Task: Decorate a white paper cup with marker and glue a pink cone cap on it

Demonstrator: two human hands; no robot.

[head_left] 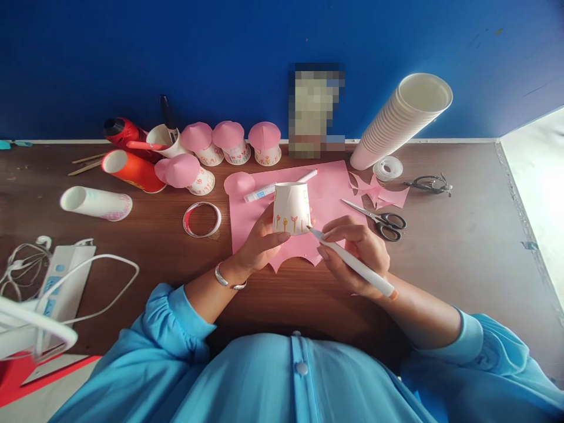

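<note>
A white paper cup point(291, 202) is held upside down by my left hand point(261, 239), thumb on the near side and the other fingers partly hidden behind it. Small orange, red and yellow flower drawings run along the cup's lower edge. My right hand point(359, 255) grips a white marker point(359, 264) with an orange end cap, its tip at the cup's lower right edge. Under both lies a pink paper sheet point(330, 194) with curved cutouts along its near edge. On the sheet rests a glue stick point(261, 192).
Cups with pink cone tops point(264, 138) stand by the blue wall. Scissors point(388, 224), a tape roll point(388, 168), paper scraps point(379, 192) and a leaning cup stack point(400, 120) are right. A red-white ring point(187, 220), a red cup point(134, 170) and a power strip point(70, 282) are left.
</note>
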